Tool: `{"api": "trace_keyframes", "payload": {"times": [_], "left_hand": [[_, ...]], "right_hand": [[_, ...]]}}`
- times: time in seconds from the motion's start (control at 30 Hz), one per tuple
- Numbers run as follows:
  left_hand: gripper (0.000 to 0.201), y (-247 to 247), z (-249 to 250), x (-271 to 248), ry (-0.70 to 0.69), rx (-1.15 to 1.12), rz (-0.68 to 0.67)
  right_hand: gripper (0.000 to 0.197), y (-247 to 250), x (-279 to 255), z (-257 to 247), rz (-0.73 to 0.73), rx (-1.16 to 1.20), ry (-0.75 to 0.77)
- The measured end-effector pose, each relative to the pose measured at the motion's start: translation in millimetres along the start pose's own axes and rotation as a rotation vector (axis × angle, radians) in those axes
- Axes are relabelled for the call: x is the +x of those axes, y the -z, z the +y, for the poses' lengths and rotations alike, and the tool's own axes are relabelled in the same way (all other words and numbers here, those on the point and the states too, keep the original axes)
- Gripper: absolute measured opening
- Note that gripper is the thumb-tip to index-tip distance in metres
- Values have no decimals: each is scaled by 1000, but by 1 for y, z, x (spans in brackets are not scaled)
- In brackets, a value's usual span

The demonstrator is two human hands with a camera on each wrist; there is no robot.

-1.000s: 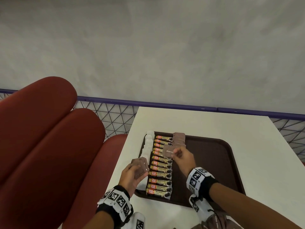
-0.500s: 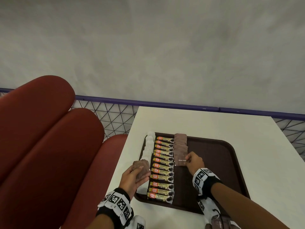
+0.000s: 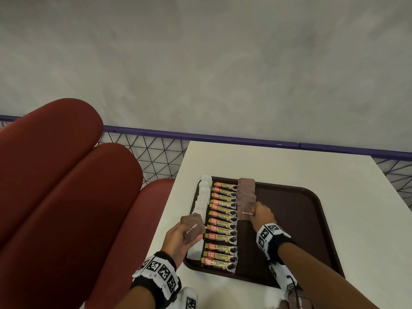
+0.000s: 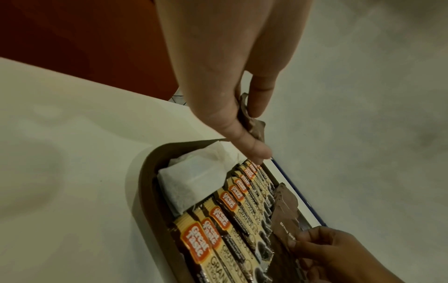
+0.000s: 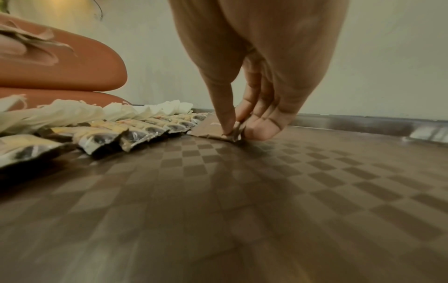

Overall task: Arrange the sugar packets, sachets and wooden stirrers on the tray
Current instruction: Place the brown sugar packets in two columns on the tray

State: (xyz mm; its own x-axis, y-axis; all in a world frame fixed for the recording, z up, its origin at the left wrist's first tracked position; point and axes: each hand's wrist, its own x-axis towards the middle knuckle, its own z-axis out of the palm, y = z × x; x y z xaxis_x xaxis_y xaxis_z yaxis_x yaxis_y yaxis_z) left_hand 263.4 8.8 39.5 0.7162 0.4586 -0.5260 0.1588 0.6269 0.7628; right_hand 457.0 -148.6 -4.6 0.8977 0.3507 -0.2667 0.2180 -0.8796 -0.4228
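A dark brown tray [image 3: 312,210] lies on the white table [image 3: 278,166]. Along its left side runs a row of white sachets [image 3: 204,192], then a row of coffee granule sticks [image 3: 221,228], then a short row of brown sugar packets [image 3: 246,192]. My right hand [image 3: 262,214] pinches the nearest brown sugar packet [image 3: 245,211] by its right edge, low on the tray floor [image 5: 266,181]; the wrist view shows thumb and fingers [image 5: 227,122] closed on its corner. My left hand [image 3: 180,238] grips a stack of brown sugar packets [image 3: 192,227] over the tray's left edge.
Red padded seat cushions [image 3: 66,197] stand left of the table. A purple rail with wire mesh [image 3: 156,152] runs behind it, before a grey wall. The right half of the tray holds nothing. More brown packets [image 3: 298,299] lie at the table's near edge.
My right hand has carried one brown sugar packet from above the coffee sticks to the right and set it down at the near end of the brown packet row. The left hand stayed put.
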Motion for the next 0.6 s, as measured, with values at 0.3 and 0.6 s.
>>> {"api": "trace_keyframes", "payload": {"times": [0.3,0.6], "left_hand": [[20,-3,1,-8,-7,94,19],[18,-13,-2,-18,-65,126,42]], "right_hand": [[24,12,-15,9,4,-14,49],[9,18,-47,-6,1,95,344]]}}
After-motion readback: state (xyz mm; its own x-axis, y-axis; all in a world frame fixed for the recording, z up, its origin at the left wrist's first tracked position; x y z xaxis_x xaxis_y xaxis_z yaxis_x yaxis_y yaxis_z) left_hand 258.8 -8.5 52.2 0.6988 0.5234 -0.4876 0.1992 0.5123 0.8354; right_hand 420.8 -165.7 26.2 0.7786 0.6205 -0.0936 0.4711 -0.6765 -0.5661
